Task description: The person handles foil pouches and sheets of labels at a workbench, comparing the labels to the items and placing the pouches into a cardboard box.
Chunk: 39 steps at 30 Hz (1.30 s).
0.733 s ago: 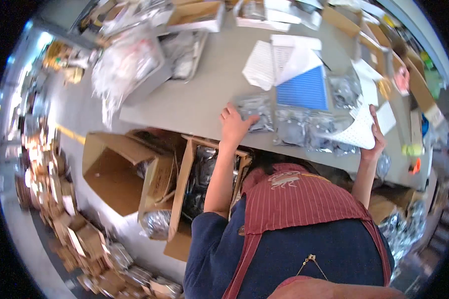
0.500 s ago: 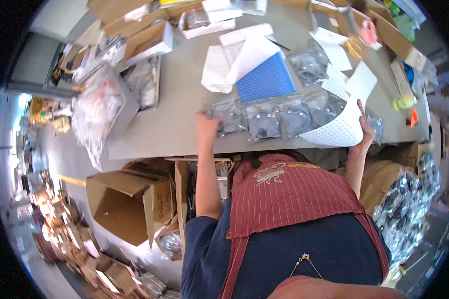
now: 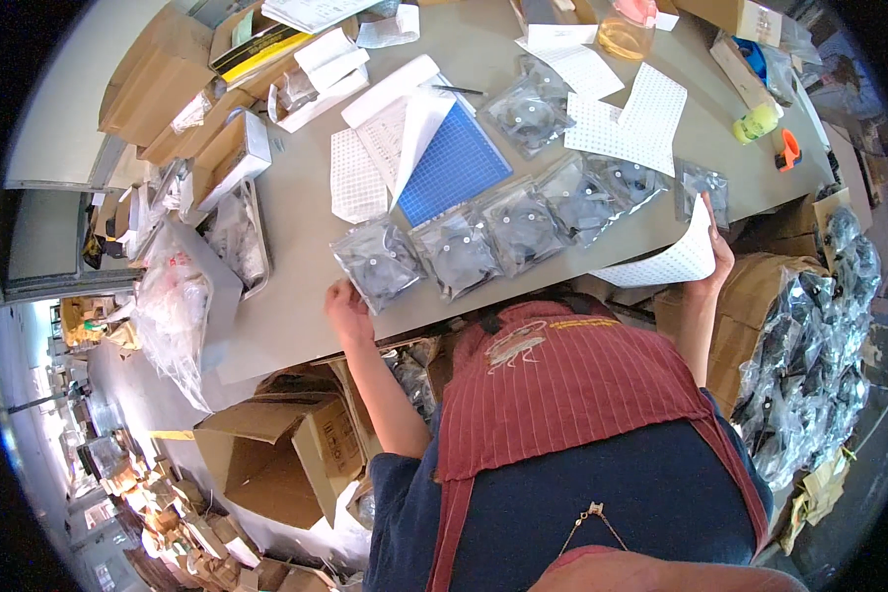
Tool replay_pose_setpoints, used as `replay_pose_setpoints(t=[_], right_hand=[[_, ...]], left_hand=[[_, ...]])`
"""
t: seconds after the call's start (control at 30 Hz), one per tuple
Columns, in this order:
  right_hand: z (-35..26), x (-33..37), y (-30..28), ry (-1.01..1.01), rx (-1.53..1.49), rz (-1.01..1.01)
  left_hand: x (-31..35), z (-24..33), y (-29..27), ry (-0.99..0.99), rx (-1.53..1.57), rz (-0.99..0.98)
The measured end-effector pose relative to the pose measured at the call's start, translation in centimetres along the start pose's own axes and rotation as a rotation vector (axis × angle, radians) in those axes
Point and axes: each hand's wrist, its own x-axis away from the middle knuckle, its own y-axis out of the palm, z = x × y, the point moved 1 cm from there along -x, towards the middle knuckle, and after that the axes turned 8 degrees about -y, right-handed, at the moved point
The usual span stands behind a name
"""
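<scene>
Several clear plastic bags with dark round parts inside lie in a row along the table's near edge. At the row's left end, my left hand (image 3: 348,311) is beside the nearest bag (image 3: 378,262), its bent fingers at the bag's lower left edge and apparently holding nothing. My right hand (image 3: 717,262) grips a curved white sheet of small printed labels (image 3: 661,259) by its right edge. That sheet hangs over the table's front edge. Another bag (image 3: 703,191) lies just behind my right hand, and one more bag (image 3: 529,114) sits farther back.
Behind the row are a blue gridded sheet (image 3: 454,163) with papers and a pen (image 3: 460,90), and more label sheets (image 3: 651,111). Bins with plastic bags (image 3: 173,286) stand left. An orange tape cutter (image 3: 787,150) lies right. Open cartons (image 3: 266,444) sit below the table.
My view has turned, so the table sits tilted. My left hand, earlier with its thumb over the leftmost bag, is now at that bag's lower edge. My right hand still holds the label sheet.
</scene>
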Motion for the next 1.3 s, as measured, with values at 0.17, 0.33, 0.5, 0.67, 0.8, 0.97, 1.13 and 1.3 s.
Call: replay_pose_setpoints(t=[0.17, 0.33, 0.5, 0.67, 0.8, 0.97, 1.13, 1.3], right_hand=[[0.2, -1.6, 0.1, 0.015, -0.016, 0.051], [1.0, -3.6, -0.2, 0.052, 0.137, 0.088], [0.8, -4.9, 0.1, 0.093, 0.150, 0.093], [0.8, -5.6, 0.3, 0.054, 0.237, 0.163], [-0.1, -5.8, -1.5, -0.003, 0.220, 0.209], [-0.8, -5.2, -2.9, -0.021, 0.231, 0.291], [-0.1, -5.7, -3.2, 0.003, 0.227, 0.301], [0.4, -5.5, -2.4, 0.010, 0.172, 0.286]], left_hand=[[3.5, 2.0, 3.5, 0.113, -0.147, 0.113], [0.7, -1.5, 4.1, 0.029, -0.572, 0.186], [1.2, -2.0, 9.3, 0.118, -1.490, 0.486], [2.3, 0.0, 9.0, 0.060, -1.611, 0.404], [2.6, 0.0, 4.4, -0.017, -1.371, 0.498], [4.8, 1.1, 6.7, 0.020, -0.716, 0.081], [5.5, -1.3, 13.5, -0.053, -0.866, -0.251], [6.2, -5.6, 15.1, 0.195, -1.345, 0.081]])
